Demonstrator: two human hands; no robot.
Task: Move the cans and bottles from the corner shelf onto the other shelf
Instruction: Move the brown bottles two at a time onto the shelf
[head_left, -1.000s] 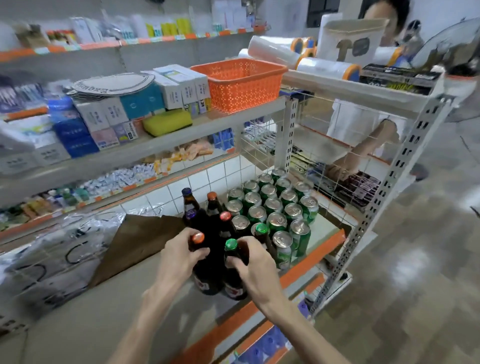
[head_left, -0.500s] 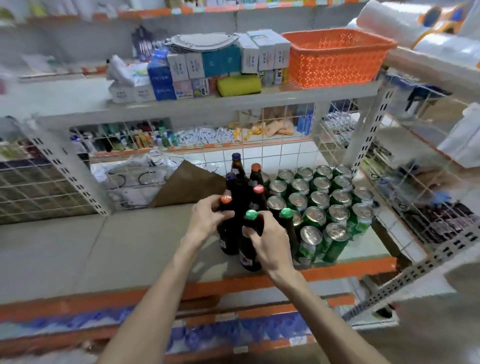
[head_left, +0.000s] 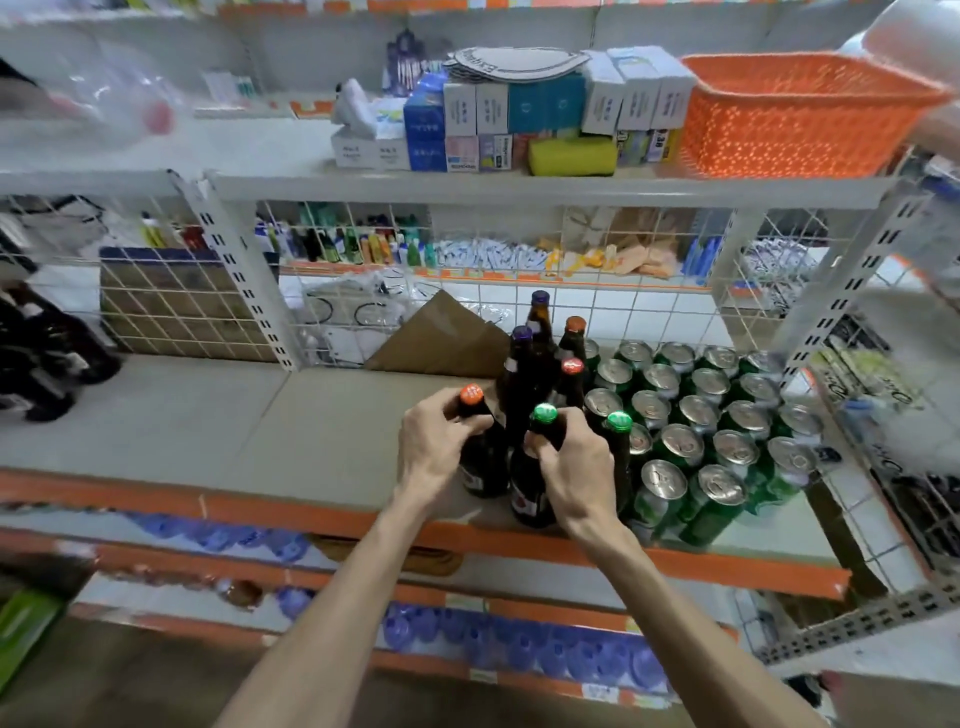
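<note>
Left hand: the left hand (head_left: 434, 447) grips the neck of the orange-capped bottle (head_left: 483, 470), with the fingers curled round it just under the cap.
Right hand: the right hand (head_left: 576, 465) grips the neck of the green-capped bottle (head_left: 525, 499) in the same way.
Held bottles: both are dark and upright, near the front edge of the shelf (head_left: 322, 436). The orange-capped one is at 9 o'clock of the other, just beside it. I cannot tell whether their bottoms rest on the board.
Other bottles: several more dark bottles (head_left: 537, 332) stand close together, from 12 to 3 o'clock of the held pair.
Cans: the green cans (head_left: 727, 415) stand in tight rows at 3 o'clock of the bottles, just beside them.
Cardboard: a brown sheet (head_left: 441, 338) leans at 11 o'clock, behind the bottles.
Upper board: an orange basket (head_left: 795, 114) stands at 1 o'clock, with a yellow sponge (head_left: 571, 156) at its 9 o'clock.
</note>
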